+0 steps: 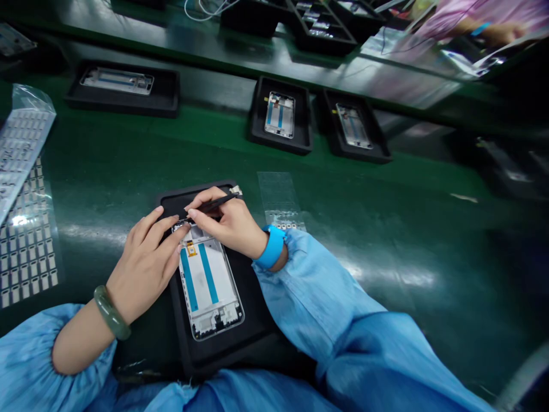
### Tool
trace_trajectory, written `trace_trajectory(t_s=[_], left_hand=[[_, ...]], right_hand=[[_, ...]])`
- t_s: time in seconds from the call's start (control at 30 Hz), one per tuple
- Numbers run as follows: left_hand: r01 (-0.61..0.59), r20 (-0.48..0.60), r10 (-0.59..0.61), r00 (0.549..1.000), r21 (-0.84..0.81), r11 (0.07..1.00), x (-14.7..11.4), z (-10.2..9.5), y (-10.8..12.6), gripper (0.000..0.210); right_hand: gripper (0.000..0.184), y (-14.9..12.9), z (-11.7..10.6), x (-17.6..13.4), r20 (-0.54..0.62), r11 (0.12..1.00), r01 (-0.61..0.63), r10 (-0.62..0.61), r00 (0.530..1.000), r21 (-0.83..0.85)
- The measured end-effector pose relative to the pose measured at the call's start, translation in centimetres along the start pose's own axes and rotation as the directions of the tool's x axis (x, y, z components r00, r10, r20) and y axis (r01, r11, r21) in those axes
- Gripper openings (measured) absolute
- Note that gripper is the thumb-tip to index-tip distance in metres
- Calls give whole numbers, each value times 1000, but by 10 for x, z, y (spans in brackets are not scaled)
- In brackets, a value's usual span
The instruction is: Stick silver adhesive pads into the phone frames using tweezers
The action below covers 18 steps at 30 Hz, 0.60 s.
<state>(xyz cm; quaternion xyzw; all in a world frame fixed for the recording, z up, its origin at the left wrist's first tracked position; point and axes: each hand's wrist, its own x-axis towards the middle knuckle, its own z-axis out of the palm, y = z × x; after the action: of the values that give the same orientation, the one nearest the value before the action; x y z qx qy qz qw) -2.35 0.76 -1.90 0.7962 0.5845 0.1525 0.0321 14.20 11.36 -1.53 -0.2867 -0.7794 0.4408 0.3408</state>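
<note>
In front of me a phone frame (201,286) with two blue strips and a small orange flex piece lies in a black tray (253,320). My right hand (231,223) grips dark tweezers (217,202), their tip down at the top edge of the frame. Spread over the frame's upper left corner is my left hand (148,257), its fingertips resting on that edge. Whatever small part lies under the fingertips is hidden.
Sheets of small parts (28,246) lie at the left, and a clear sheet (277,197) lies beyond my right wrist. Farther back stand black trays with phone frames: one left (167,100), two right (304,131). A co-worker's arm (467,26) shows at the upper right.
</note>
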Motion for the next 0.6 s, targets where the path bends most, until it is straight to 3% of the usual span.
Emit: trace_trajectory(t_s=[0.6], left_hand=[[3, 10, -3, 1000, -6, 1000, 0, 1, 0, 37]], right_hand=[[12, 0, -1, 0, 2, 996, -65, 65, 998, 63]])
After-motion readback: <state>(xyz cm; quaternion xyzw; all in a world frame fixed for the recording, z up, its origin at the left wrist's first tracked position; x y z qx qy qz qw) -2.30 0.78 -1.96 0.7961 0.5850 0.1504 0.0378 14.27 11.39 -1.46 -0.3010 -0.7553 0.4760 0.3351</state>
